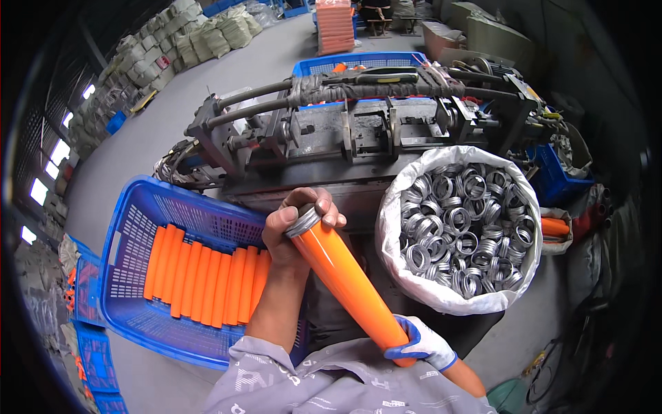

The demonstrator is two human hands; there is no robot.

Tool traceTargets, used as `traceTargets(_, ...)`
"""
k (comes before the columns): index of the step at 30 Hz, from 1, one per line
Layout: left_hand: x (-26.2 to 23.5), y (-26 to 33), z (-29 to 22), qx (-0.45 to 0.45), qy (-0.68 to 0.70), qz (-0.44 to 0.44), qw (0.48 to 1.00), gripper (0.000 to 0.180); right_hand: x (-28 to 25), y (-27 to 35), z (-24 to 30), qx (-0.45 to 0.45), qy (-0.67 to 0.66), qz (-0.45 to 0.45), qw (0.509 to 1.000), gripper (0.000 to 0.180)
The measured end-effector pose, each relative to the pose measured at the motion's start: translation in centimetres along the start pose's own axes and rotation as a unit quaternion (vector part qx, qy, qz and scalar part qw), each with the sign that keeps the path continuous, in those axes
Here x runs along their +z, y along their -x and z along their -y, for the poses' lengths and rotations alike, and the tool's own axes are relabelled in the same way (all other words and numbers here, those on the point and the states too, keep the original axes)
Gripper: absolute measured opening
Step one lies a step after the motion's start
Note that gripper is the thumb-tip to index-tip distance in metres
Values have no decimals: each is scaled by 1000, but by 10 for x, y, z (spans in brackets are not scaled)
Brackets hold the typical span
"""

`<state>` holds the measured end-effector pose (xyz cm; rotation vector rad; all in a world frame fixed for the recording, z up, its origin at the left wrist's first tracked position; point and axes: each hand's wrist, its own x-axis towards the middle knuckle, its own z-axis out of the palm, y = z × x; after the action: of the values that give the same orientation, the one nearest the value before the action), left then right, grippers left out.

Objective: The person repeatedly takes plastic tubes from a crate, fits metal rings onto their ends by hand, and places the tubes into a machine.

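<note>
An orange tube (pixel 353 284) slants across the middle of the head view, its upper end tipped to the left. Around that upper end sits a grey metal threaded ring (pixel 303 222). My left hand (pixel 293 221), bare, is closed on the ring, fingertips curled over the tube's end. At the tube's lower end my right hand (pixel 426 343), in a white and blue glove, grips it near my shirt. To the right of the tube stands a white sack (pixel 387 241) full of similar metal rings (pixel 458 219).
A blue plastic basket (pixel 114 276) on the left holds several orange tubes (pixel 215 286). Beyond my hands stands a machine with metal clamps and rods (pixel 372 127). Another blue basket (pixel 310 67) is behind it. Stacked sacks (pixel 148 55) line the far left.
</note>
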<state>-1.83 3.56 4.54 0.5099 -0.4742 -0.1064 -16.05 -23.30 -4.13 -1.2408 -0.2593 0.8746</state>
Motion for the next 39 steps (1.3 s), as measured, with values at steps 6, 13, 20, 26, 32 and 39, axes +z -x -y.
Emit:
traceTargets(6, 5, -2, 7, -18, 59, 37, 997, 79, 1, -2, -4, -18, 26, -21, 999, 71)
traceTargets(13, 23, 55, 53, -159, -256, -18, 953, 95, 7, -9, 27, -145, 220, -141, 954, 83)
traceTargets(20, 31, 65, 30, -66, -438, -123, 888, 42, -86, 10, 142, -265, 516, -368, 726, 62)
traceTargets(26, 28, 64, 33, 28, -432, -144, 890, 34, -195, -13, 126, -58, 748, -415, 514, 48)
traceTargets(32, 15, 55, 23, 109, -165, -260, 945, 40, -180, -9, 120, -182, 688, -414, 567, 26)
traceTargets(39, -16, 59, 57, 0, -103, -312, 944, 47, -93, 20, 113, -224, 230, -253, 912, 78)
